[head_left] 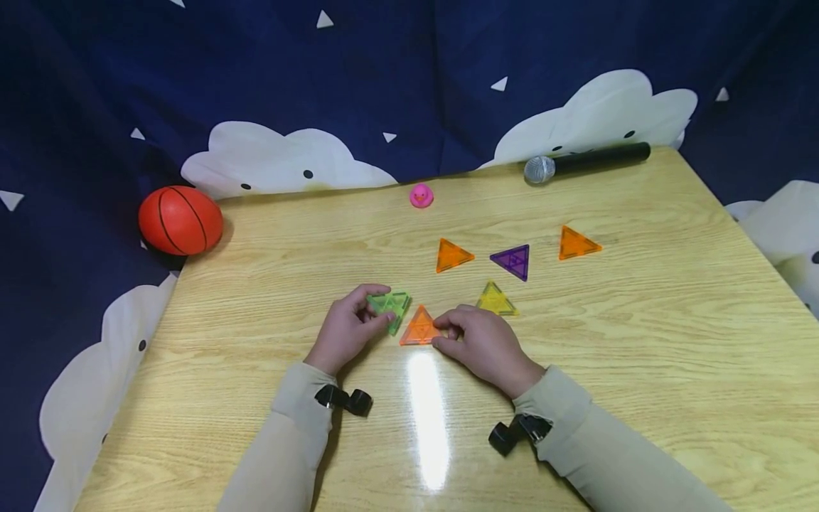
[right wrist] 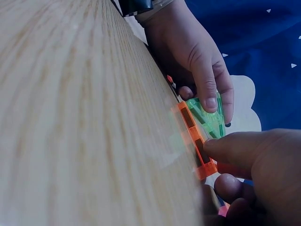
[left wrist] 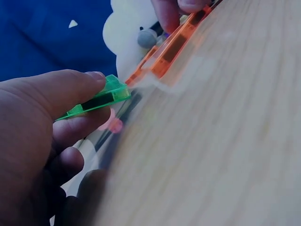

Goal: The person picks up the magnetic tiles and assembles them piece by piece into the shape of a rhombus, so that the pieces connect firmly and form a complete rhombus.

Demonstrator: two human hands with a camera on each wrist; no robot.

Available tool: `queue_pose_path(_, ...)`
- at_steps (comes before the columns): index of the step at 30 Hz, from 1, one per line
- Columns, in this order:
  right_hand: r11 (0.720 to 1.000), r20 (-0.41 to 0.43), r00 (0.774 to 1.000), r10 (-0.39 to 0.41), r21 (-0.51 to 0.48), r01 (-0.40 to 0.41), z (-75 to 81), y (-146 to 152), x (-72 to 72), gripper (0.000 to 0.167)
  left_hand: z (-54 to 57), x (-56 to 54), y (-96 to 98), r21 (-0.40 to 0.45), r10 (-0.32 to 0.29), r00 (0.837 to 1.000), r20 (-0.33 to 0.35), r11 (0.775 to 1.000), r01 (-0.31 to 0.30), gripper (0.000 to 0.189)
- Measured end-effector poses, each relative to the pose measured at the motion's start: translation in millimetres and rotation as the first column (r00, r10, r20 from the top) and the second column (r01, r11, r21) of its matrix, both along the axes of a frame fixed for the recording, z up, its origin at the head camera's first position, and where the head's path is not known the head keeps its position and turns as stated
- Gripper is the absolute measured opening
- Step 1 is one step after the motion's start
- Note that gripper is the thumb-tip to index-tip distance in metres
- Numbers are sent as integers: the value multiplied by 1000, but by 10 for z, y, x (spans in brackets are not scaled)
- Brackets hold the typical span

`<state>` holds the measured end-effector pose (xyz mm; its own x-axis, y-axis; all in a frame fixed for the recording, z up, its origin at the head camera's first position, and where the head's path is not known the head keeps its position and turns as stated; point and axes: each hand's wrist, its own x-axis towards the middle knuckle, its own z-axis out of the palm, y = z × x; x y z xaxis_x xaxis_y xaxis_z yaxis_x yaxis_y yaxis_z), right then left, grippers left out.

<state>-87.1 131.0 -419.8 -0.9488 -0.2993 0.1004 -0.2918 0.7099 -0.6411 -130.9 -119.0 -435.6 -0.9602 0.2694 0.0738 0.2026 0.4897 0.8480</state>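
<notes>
Between thumb and fingers, my left hand (head_left: 348,323) pinches a green triangular magnetic tile (head_left: 394,306), seen edge-on and slightly raised in the left wrist view. Just right of it, an orange triangular magnetic tile (head_left: 420,328) lies near the table surface, its point upward in the head view. My right hand (head_left: 488,346) pinches that orange tile by its right corner, with the thumb (right wrist: 225,148) on its near edge. Green and orange tiles sit close together, side edges facing. A yellow triangular tile (head_left: 495,300) lies just beyond the right hand, partly hidden by it.
Farther back lie an orange tile (head_left: 451,256), a purple tile (head_left: 514,262) and another orange tile (head_left: 577,244). A pink rubber duck (head_left: 421,195) and a microphone (head_left: 589,162) are at the back edge. A red ball (head_left: 181,220) sits at the back left corner.
</notes>
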Motion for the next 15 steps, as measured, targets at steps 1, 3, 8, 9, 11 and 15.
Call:
queue_pose_path(1, 1000, -1, 1000, 0, 0, 0, 0, 0, -1, 23, 1, 7, 5, 1, -5, 1000, -1, 1000, 5, 40)
queue_pose_path(3, 1000, -2, 1000, 0, 1, 0, -1, 0, -3, 23, -4, 15, 16, -3, -13, 1000, -5, 1000, 13, 39)
queue_pose_path(8, 1000, 4, 1000, -1, 6, 1, -8, 4, -3, 22, -6, 31, 37, -13, -31, 999, -29, 999, 30, 38)
queue_pose_path(9, 1000, 5, 1000, -1, 7, 1, -9, 4, -3, 22, -2, 34, 40, -14, -34, 999, -35, 999, 33, 37)
queue_pose_path(11, 1000, 5, 1000, -1, 8, 1, -11, 4, -3, 22, 2, 36, 43, -16, -38, 998, -45, 999, 37, 38)
queue_pose_path(15, 1000, 3, 1000, 1, 7, -1, -10, 2, -5, 23, 11, 40, 49, -22, -41, 998, -49, 999, 40, 38)
